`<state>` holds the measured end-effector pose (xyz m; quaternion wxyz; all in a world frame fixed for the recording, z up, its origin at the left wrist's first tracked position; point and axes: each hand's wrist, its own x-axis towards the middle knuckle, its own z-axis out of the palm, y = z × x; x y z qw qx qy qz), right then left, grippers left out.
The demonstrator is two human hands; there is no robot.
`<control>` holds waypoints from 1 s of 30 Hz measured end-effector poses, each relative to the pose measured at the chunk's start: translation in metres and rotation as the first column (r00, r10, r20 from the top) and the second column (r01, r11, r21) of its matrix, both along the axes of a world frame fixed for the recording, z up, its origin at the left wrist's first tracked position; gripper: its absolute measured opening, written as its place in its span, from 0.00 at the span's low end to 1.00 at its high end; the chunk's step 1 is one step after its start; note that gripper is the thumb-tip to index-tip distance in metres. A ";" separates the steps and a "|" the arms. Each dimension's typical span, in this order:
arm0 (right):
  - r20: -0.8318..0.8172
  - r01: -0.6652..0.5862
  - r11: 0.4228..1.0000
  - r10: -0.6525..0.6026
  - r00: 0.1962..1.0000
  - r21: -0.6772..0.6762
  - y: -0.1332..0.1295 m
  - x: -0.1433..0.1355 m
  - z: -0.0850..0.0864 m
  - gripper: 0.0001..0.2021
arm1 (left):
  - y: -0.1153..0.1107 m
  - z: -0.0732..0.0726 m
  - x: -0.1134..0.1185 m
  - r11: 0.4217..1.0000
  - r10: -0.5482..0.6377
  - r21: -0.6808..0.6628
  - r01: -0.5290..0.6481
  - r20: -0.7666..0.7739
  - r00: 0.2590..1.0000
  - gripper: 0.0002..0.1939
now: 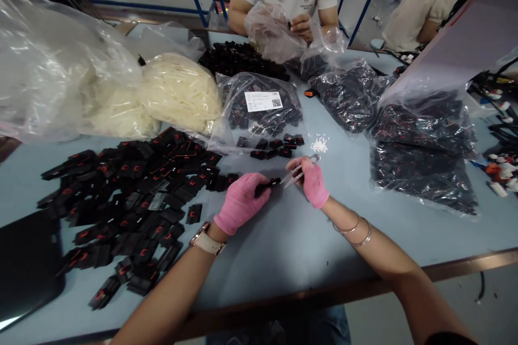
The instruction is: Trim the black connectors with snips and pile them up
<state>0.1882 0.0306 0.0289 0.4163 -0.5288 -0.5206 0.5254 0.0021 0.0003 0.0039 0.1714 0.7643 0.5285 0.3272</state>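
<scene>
Left hand [242,202], pink-gloved with a watch at the wrist, closed around a small black plastic connector [267,187], gripping it at one end so the other end juts toward the right. Right hand [312,180], also pink-gloved with two bangles on the forearm, closed on a pair of metal thread snips [298,170], blades pointing left and meeting the connector's free end just above the pale blue counter [283,242]. Left of the hands, a wide loose heap of black connectors with red marks [133,199], spread across the counter, nearest pieces just beside the left hand. Just beyond the hands, a few more loose connectors and a small cluster of white bits [319,145]. Behind those, a clear bag with a white QR label [259,110], holding more black parts. Further left, bags of cream-white parts [178,91]. To the right, several clear bags of black parts [424,145]. Across the counter, another person's hands [301,26] in a crumpled clear bag, well apart from the gloved pair. At the lower left edge, a dark flat tray [24,264].
</scene>
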 end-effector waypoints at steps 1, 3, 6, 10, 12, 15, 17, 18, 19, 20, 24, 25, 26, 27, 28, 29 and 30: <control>0.041 -0.013 1.000 0.013 0.999 0.005 -0.003 -0.001 0.002 0.22 | 0.000 0.000 0.000 1.000 0.000 -0.002 0.000 0.001 1.000 0.03; 0.113 -0.032 0.999 0.029 0.993 0.025 -0.008 -0.004 0.003 0.19 | 0.000 0.001 0.000 1.000 0.000 -0.008 0.000 -0.001 1.000 0.03; 0.238 -0.051 0.994 0.026 0.971 0.100 -0.012 -0.006 -0.001 0.16 | 0.000 0.002 0.000 1.000 -0.005 -0.014 0.005 -0.005 1.000 0.02; 0.372 -0.133 0.973 0.055 0.927 0.187 -0.016 -0.005 -0.008 0.14 | 0.001 0.002 0.001 1.000 0.009 -0.001 -0.009 -0.017 1.000 0.02; 0.410 -0.168 0.964 0.070 0.909 0.208 -0.017 -0.004 -0.010 0.13 | 0.000 0.002 0.001 1.000 0.010 0.004 -0.010 -0.019 1.000 0.02; 0.432 -0.188 0.953 0.070 0.899 0.237 -0.018 -0.005 -0.011 0.13 | 0.000 0.002 0.001 1.000 0.006 0.002 -0.006 -0.022 1.000 0.02; 0.449 -0.199 0.948 0.070 0.891 0.247 -0.018 -0.005 -0.011 0.13 | 0.000 0.002 0.001 1.000 0.008 0.003 -0.008 -0.031 0.999 0.02; 0.462 -0.208 0.947 0.074 0.884 0.245 -0.018 -0.006 -0.012 0.13 | 0.000 0.001 0.001 1.000 0.010 0.007 -0.010 -0.035 0.999 0.03; 0.477 -0.218 0.946 0.080 0.875 0.241 -0.018 -0.006 -0.012 0.13 | 0.000 0.001 0.001 1.000 0.011 0.011 -0.011 -0.037 0.999 0.03; 0.489 -0.227 0.944 0.085 0.868 0.238 -0.017 -0.006 -0.013 0.13 | 0.000 0.001 0.001 1.000 0.012 0.014 -0.011 -0.038 0.999 0.03; 0.497 -0.258 0.927 0.093 0.863 0.274 -0.015 -0.006 -0.015 0.13 | 0.000 0.001 0.001 1.000 0.009 0.020 -0.008 -0.043 0.999 0.02; 0.497 -0.259 0.923 0.088 0.864 0.286 -0.015 -0.006 -0.015 0.13 | 0.000 0.001 0.001 1.000 0.008 0.022 -0.007 -0.043 0.999 0.02; 0.500 -0.259 0.919 0.083 0.862 0.295 -0.015 -0.006 -0.015 0.14 | 0.000 0.001 0.001 1.000 0.009 0.025 -0.008 -0.044 0.999 0.02; 0.507 -0.261 0.918 0.080 0.858 0.298 -0.015 -0.007 -0.014 0.14 | 0.000 0.001 0.001 1.000 0.008 0.028 -0.006 -0.046 0.999 0.02; 0.515 -0.263 0.919 0.078 0.853 0.295 -0.016 -0.007 -0.014 0.14 | 0.001 0.000 0.001 1.000 0.007 0.029 -0.006 -0.048 0.999 0.02; 0.522 -0.263 0.921 0.078 0.849 0.289 -0.016 -0.008 -0.014 0.14 | 0.001 0.000 0.001 1.000 0.007 0.031 -0.005 -0.051 0.999 0.02; 0.525 -0.260 0.923 0.077 0.847 0.284 -0.016 -0.009 -0.014 0.13 | 0.001 0.000 0.000 0.999 0.006 0.033 -0.004 -0.053 0.999 0.02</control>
